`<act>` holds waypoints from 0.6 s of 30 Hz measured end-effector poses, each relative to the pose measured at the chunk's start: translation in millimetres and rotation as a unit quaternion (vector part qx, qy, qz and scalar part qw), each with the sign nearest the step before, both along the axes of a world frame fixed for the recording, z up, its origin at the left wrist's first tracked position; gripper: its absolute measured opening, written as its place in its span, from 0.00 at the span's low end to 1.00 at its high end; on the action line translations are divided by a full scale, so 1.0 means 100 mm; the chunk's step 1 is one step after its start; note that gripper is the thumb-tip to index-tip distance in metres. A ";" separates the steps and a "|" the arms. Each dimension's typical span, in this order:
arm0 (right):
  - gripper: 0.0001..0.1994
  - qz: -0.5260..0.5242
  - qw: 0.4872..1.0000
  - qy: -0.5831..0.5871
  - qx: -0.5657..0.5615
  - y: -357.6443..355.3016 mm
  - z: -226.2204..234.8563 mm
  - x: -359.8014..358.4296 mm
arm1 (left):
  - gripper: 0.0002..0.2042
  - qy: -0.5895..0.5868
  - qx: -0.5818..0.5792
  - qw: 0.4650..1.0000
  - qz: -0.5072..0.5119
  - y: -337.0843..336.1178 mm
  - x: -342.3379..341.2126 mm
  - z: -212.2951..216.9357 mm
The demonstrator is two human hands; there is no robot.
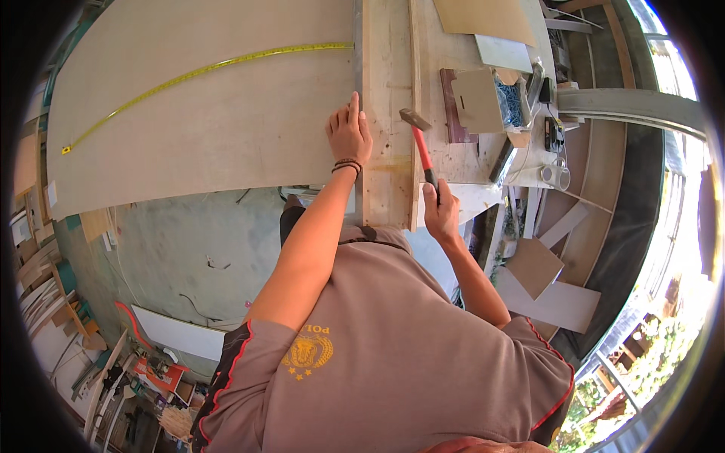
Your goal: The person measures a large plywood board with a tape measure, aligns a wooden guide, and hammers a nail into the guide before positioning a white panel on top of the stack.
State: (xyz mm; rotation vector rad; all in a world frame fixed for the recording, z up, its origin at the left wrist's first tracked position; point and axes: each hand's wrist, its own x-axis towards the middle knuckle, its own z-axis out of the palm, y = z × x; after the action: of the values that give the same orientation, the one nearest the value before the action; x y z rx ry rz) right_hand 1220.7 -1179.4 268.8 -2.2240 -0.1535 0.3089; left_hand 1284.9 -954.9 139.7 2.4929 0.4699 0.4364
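My right hand (442,211) is closed round the black grip of a hammer (422,147) with a red handle. The hammer's metal head is over the right edge strip of a long wooden plank (387,136). My left hand (350,137) lies with its fingers stretched out at the right edge of a large pale board (226,143), beside a narrow grey strip (359,68) along the plank's left side. Across the board runs a yellow measuring tape (189,75), drawn out from the far left to the strip.
On the bench to the right, an open cardboard box (483,102) with small blue pieces rests on a dark reddish-brown wood piece (451,106). A white cup (557,177) stands near the bench edge. Board offcuts (535,268) lean at right. A red-handled item (134,325) lies at lower left.
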 end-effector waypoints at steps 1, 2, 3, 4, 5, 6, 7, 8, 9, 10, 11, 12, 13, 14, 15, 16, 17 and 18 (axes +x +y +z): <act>0.13 0.000 0.999 -0.033 0.021 -0.01 0.03 -0.02 | 0.24 0.002 0.002 1.000 0.001 0.00 0.01 0.00; 0.13 0.000 0.997 -0.066 0.042 -0.02 0.06 -0.03 | 0.24 0.003 0.005 1.000 0.002 0.00 0.01 0.00; 0.12 0.001 0.993 -0.098 0.063 -0.04 0.07 -0.05 | 0.24 0.005 0.008 1.000 0.003 0.00 0.00 0.00; 0.10 0.010 0.991 -0.117 0.058 -0.08 0.03 -0.07 | 0.24 0.004 0.013 1.000 0.003 0.00 0.01 0.01; 0.10 0.010 0.997 -0.080 0.021 -0.12 -0.08 -0.10 | 0.24 0.001 0.018 1.000 -0.001 -0.01 0.02 0.00; 0.10 0.010 0.999 -0.042 -0.016 -0.16 -0.22 -0.14 | 0.24 -0.002 0.023 1.000 -0.005 -0.02 0.02 0.00; 0.10 0.012 0.998 -0.004 -0.053 -0.16 -0.27 -0.14 | 0.24 -0.004 0.018 1.000 -0.005 -0.02 0.03 0.02; 0.14 0.037 0.986 0.060 -0.151 -0.14 -0.34 -0.08 | 0.24 -0.005 0.013 1.000 -0.006 -0.01 0.02 0.04; 0.15 0.049 0.985 0.059 -0.154 -0.15 -0.37 -0.10 | 0.24 -0.006 0.008 1.000 -0.006 -0.02 0.02 0.06; 0.16 0.063 0.984 0.058 -0.156 -0.12 -0.37 -0.10 | 0.24 0.000 0.014 1.000 -0.004 -0.02 0.01 0.06; 0.17 0.076 0.983 0.057 -0.158 -0.09 -0.36 -0.10 | 0.24 0.005 0.020 1.000 -0.002 -0.03 0.01 0.07; 0.17 0.069 0.987 0.062 -0.130 -0.08 -0.32 -0.16 | 0.24 0.011 0.026 1.000 0.000 -0.03 0.02 0.07; 0.17 0.060 0.992 0.041 -0.102 -0.07 -0.30 -0.20 | 0.24 0.009 0.026 1.000 0.000 -0.03 0.01 0.06; 0.18 0.050 0.996 0.020 -0.074 -0.07 -0.28 -0.22 | 0.24 0.007 0.025 1.000 -0.001 -0.03 0.01 0.06; 0.18 0.040 0.998 -0.001 -0.046 -0.06 -0.27 -0.23 | 0.24 0.006 0.024 1.000 -0.001 -0.02 0.01 0.05; 0.19 0.027 0.999 -0.003 -0.046 -0.05 -0.28 -0.24 | 0.25 0.000 0.020 1.000 -0.001 -0.02 0.01 0.05; 0.19 0.034 0.995 0.020 -0.095 -0.06 -0.33 -0.22 | 0.25 -0.006 0.016 1.000 -0.001 -0.02 0.01 0.05; 0.19 0.040 0.988 0.043 -0.144 -0.07 -0.40 -0.18 | 0.25 -0.011 0.011 1.000 -0.001 -0.02 0.01 0.05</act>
State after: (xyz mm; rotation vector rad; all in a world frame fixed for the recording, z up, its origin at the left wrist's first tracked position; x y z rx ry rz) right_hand 1203.0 -1186.4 229.1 -2.4885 -0.1608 0.4968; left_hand 1285.7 -957.0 144.8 2.5075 0.4561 0.4714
